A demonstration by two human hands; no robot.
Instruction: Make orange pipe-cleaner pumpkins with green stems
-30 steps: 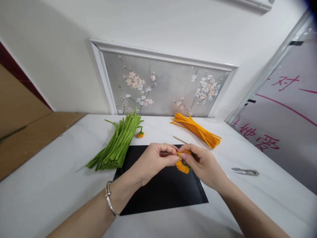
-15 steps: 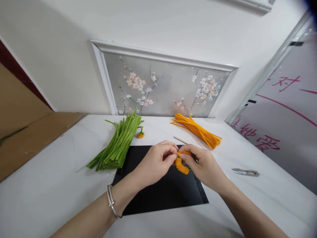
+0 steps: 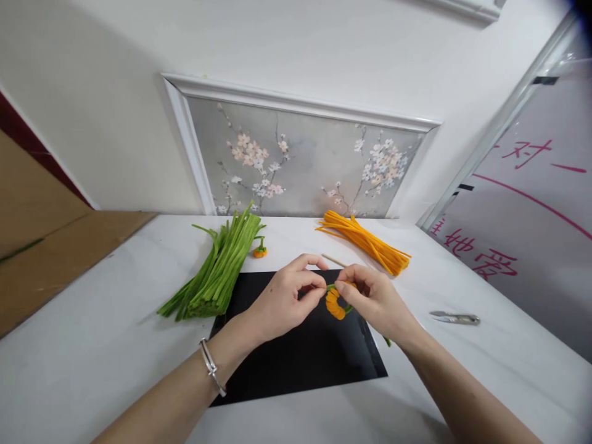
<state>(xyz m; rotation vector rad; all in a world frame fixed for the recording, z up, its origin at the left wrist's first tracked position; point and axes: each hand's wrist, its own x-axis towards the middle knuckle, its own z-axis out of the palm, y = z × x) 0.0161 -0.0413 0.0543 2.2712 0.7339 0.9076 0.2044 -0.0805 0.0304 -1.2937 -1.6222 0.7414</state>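
Observation:
Above the black mat [image 3: 305, 357], both hands meet at a curved coil of orange pipe cleaner [image 3: 333, 306]. A green pipe cleaner [image 3: 330, 287] runs along it, its end showing below the right wrist. My left hand [image 3: 287, 299] is closed in a pinch, thumb and index on the short green end beside the coil. With thumb and fingers pressed together, my right hand [image 3: 375, 299] grips the coil's upper right part and covers some of it. A small orange piece with a green stem [image 3: 260, 251] sits behind the mat.
Green pipe cleaners [image 3: 222, 265] lie bundled at left, orange ones [image 3: 365, 242] at back right. A thin stick [image 3: 333, 260] lies behind my hands. Small snips [image 3: 456, 318] rest at right. A cardboard box [image 3: 69, 265] stands far left, a whiteboard [image 3: 531, 203] far right.
My left fingertips have shifted slightly left from the right ones, and a short green length now shows between them. The green tail has come into view below my right wrist.

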